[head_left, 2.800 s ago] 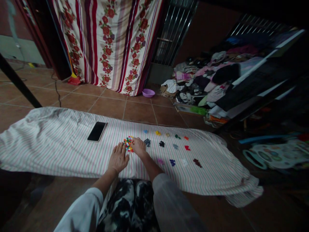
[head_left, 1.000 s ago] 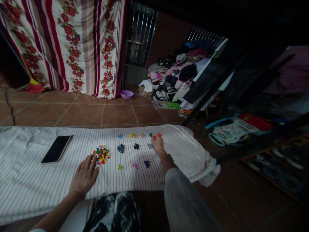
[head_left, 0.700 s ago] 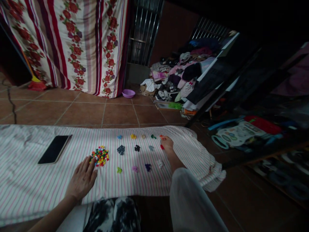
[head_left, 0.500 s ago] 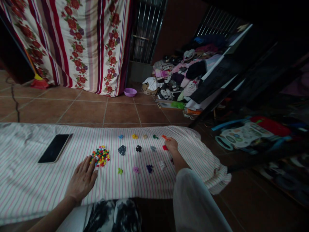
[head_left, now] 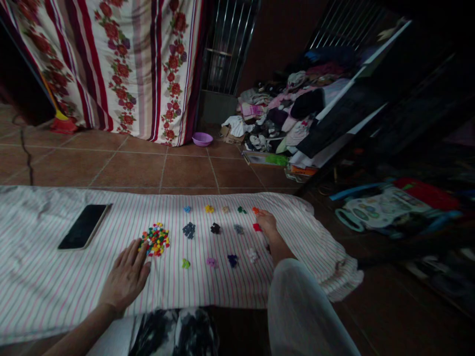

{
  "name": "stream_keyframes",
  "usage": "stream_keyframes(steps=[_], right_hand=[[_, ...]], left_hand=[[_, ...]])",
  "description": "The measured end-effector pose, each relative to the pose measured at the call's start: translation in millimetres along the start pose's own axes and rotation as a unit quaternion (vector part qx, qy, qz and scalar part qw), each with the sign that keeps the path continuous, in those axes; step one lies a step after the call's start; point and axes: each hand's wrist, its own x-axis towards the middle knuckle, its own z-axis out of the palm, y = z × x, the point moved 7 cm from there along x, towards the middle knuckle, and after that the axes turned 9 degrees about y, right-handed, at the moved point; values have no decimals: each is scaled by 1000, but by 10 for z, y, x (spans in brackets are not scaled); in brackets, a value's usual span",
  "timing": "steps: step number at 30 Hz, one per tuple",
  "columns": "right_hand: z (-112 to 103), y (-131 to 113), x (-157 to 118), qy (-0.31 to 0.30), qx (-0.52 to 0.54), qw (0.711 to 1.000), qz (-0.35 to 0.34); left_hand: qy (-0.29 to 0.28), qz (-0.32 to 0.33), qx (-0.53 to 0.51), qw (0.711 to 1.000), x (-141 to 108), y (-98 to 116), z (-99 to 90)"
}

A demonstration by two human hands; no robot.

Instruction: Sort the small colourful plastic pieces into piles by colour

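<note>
My left hand (head_left: 128,272) lies palm down on the striped cloth, fingers stretched out. Its fingertips touch the edge of a pile of small mixed-colour pieces (head_left: 158,238). At the right, my right hand (head_left: 268,223) has its fingertips pinched at the small orange pieces (head_left: 256,210). Just below those fingers lie red pieces (head_left: 257,227). Other small heaps sit in rows between the hands: blue (head_left: 187,209), yellow (head_left: 209,209), beige (head_left: 225,209), dark green (head_left: 242,210), dark grey (head_left: 189,230), black (head_left: 215,228), light grey (head_left: 238,229), lime (head_left: 185,263), pink (head_left: 211,262), navy (head_left: 232,260) and white (head_left: 253,255).
A phone (head_left: 84,226) lies on the cloth (head_left: 33,277) at the left. Beyond it, a purple basin (head_left: 202,139) stands on the tiled floor near a hanging floral curtain (head_left: 137,64). Clothes (head_left: 278,113) are heaped at the back right. A colourful toy-like panel (head_left: 378,205) is at the right.
The view has shifted slightly, moving the right-hand heaps a little rightward. My right hand stays at the orange pieces, and my left hand keeps its place by the mixed pile.
</note>
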Motion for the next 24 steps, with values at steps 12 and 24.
stream_keyframes(steps=[12, 24], right_hand=[[31, -297, -198, -24, -5, 998, -50], [333, -492, -277, -62, -10, 997, -53]], left_hand=[[1, -10, 3, 1000, 1, -6, -1], [-11, -22, -4, 1000, -10, -17, 39]])
